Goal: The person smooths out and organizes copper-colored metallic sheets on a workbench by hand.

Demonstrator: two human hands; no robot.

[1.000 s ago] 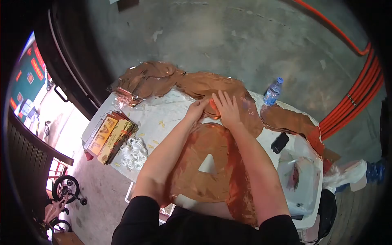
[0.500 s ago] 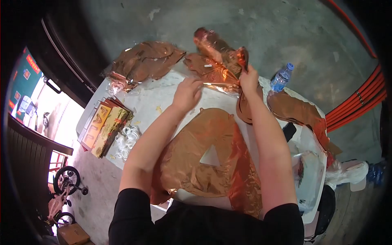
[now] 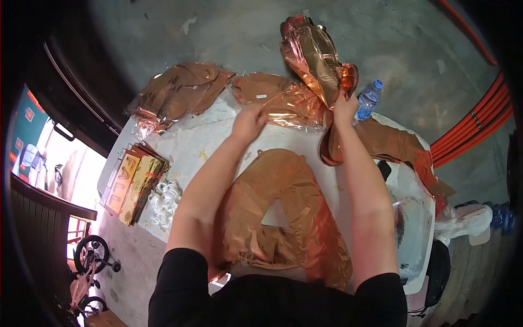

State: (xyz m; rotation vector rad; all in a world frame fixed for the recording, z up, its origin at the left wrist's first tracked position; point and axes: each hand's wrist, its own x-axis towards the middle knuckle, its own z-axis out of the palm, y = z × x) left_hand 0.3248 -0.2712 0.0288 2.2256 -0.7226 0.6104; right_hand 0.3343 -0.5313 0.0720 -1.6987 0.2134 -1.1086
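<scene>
My right hand (image 3: 344, 108) is closed round a copper foil balloon (image 3: 310, 52), folded and shiny, which sticks up beyond the table's far edge. Its lower folds hang beside my wrist. My left hand (image 3: 250, 121) grips the near edge of a clear plastic bag (image 3: 280, 98) with copper foil inside and a small white label on top; the fingertips are partly hidden. Nearest my body lies a flat copper foil balloon (image 3: 250, 207) shaped like the letter A, with a triangular hole, between my forearms.
Another bag of copper foil (image 3: 182, 95) lies at the far left of the white table (image 3: 212, 144). Printed cards (image 3: 133, 182) and white ribbon coils (image 3: 164, 201) are on the left. A water bottle (image 3: 369, 99), more copper foil (image 3: 389, 143) and a clear plastic box (image 3: 411, 240) are on the right.
My right hand has lifted the folded foil balloon up and to the right, away from the bag. My left hand stays at the bag's edge, and the bag now lies flatter.
</scene>
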